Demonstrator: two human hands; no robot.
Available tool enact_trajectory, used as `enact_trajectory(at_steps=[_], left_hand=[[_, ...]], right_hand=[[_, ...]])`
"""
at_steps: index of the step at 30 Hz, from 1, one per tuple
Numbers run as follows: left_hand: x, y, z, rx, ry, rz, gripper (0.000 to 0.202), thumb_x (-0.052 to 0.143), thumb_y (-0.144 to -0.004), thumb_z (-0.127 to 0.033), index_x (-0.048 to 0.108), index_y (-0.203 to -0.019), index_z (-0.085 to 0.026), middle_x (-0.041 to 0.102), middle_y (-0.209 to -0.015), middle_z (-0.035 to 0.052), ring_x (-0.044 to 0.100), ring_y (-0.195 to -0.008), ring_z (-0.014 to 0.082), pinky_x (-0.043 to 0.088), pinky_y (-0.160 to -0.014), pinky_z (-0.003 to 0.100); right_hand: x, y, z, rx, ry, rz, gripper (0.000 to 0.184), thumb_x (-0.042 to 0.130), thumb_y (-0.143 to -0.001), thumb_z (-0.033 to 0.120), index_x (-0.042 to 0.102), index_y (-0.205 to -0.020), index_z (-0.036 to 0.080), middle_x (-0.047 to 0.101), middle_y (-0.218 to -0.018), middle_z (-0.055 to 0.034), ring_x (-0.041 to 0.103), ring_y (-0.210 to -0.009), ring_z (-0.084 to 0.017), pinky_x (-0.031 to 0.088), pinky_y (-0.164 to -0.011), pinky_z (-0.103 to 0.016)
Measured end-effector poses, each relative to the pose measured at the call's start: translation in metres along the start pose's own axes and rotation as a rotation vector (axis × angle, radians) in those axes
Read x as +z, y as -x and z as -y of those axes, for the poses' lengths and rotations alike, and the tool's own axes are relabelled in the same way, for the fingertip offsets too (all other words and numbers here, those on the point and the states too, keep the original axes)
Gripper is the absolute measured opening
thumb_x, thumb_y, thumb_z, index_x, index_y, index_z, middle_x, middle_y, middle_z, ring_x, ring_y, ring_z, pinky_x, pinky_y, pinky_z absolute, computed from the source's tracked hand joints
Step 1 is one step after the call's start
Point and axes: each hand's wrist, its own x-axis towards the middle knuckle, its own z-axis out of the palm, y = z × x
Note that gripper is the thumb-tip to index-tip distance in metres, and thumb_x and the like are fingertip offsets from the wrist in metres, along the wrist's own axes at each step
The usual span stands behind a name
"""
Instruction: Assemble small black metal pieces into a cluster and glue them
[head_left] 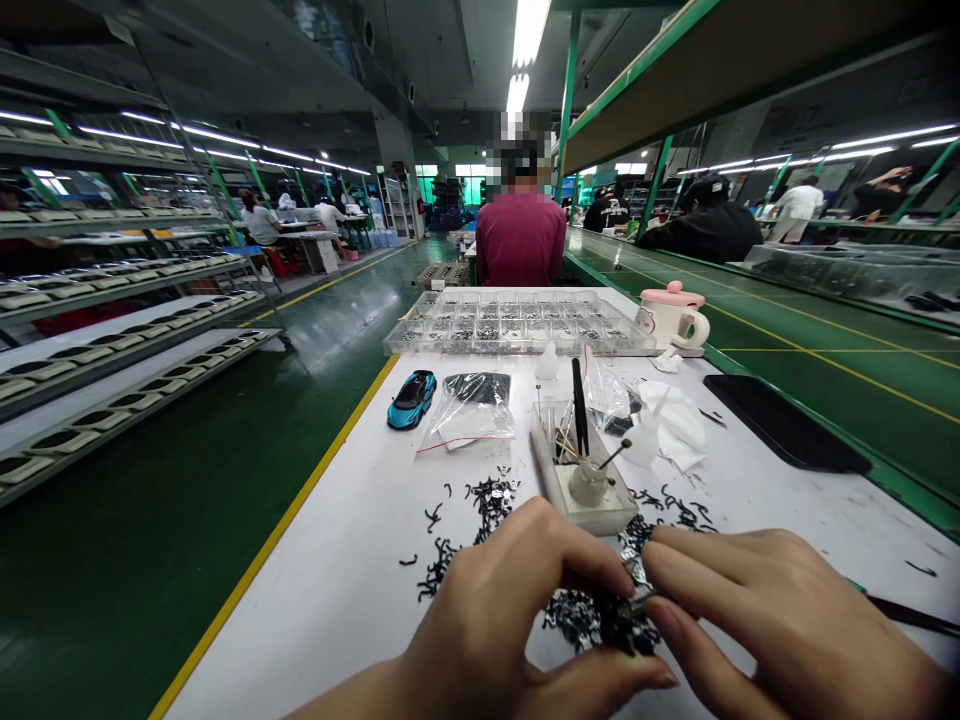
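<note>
- The left hand [517, 600] is bent, thumb and index finger nearly closed around a small dark piece [630, 628], low over the counter [337, 560].
- The right hand [780, 610] meets it from the other side, thumb and forefinger slightly parted at the piece; whether they grip or only touch it, I cannot tell.
- The piece is partly hidden by the fingers, so its shape is unclear.
- Small black curved clips [574, 615] lie heaped under and beside the hands, with more scattered farther left and behind.
- Just beyond the hands stands a white holder box [546, 470], with black tweezers [580, 400] upright in it and a small bottle [590, 483] at its near end.
- Left of the box lie a clear zip bag [472, 415] and a blue toy car [412, 400].
- Farther back are a clear compartment organizer [517, 345] and, to its right, a pink-lidded mug [667, 320].
- A black tray [784, 422] lies near the right edge.
</note>
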Motion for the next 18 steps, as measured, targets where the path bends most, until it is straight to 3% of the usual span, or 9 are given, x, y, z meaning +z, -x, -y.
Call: enact_trajectory(at_steps=[12, 18], left_hand=[[0.0012, 0.0025, 0.0003, 0.002, 0.010, -0.013, 0.027, 0.080, -0.075, -0.024, 0.059, -0.090, -0.017, 0.065, -0.078, 0.0031, 0.061, -0.069, 0.0141, 0.050, -0.062, 0.021], [0.0052, 0.0055, 0.0008, 0.021, -0.006, -0.015, 0.028, 0.080, -0.075, -0.022, 0.058, -0.091, -0.016, 0.063, -0.077, 0.0025, 0.060, -0.068, 0.0137, 0.049, -0.061, 0.021]], right_hand=[[-0.0024, 0.0014, 0.0026, 0.076, -0.108, 0.060, 0.026, 0.029, -0.098, 0.016, 0.050, -0.088, 0.025, 0.053, -0.070, 0.0038, 0.050, -0.051, -0.013, 0.028, -0.047, -0.029], [0.0016, 0.0023, 0.0010, 0.010, 0.055, 0.045, 0.031, 0.021, -0.102, 0.023, 0.048, -0.087, 0.023, 0.051, -0.068, 0.0015, 0.051, -0.050, -0.016, 0.030, -0.045, -0.031]])
